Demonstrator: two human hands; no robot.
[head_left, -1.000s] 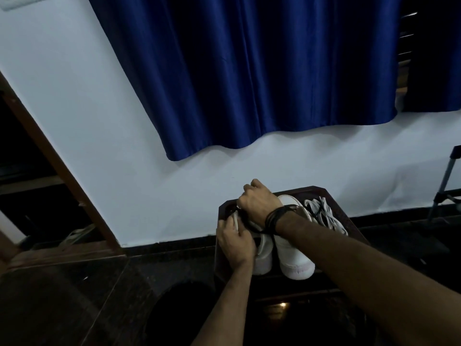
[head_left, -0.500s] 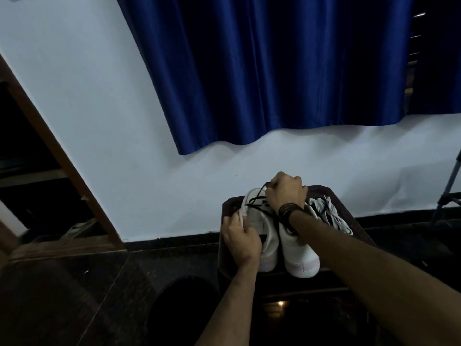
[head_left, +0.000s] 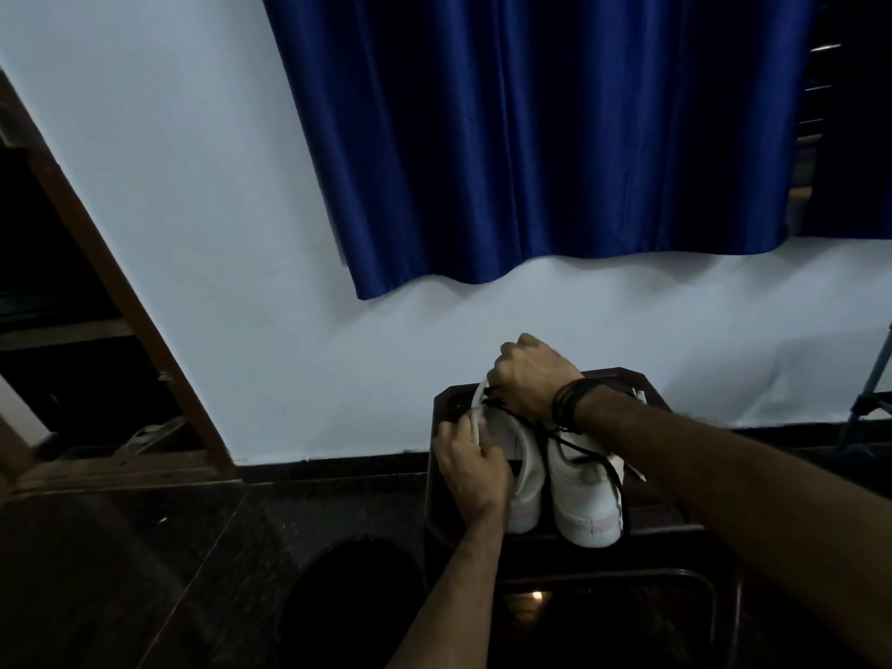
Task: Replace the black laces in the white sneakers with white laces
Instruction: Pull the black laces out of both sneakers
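Two white sneakers stand side by side on a small dark table [head_left: 675, 538], toes toward me. My left hand [head_left: 470, 475] grips the side of the left sneaker [head_left: 523, 475]. Over the back of that sneaker my right hand [head_left: 528, 376] is a fist that pinches the black lace [head_left: 492, 402]. A loose length of black lace [head_left: 603, 468] trails across the right sneaker [head_left: 586, 494] and down its outer side. My right forearm hides the white laces apart from a small bit [head_left: 639, 395] at the table's far right.
A white wall and a blue curtain [head_left: 531, 137] rise behind the table. A wooden door frame [head_left: 120, 301] slants at the left. A tripod leg [head_left: 869, 393] stands at the far right. The floor [head_left: 145, 572] is dark and glossy.
My right hand has moved left, back over the left sneaker's collar. A length of black lace now lies loose across the right sneaker. My left hand stays on the left sneaker.
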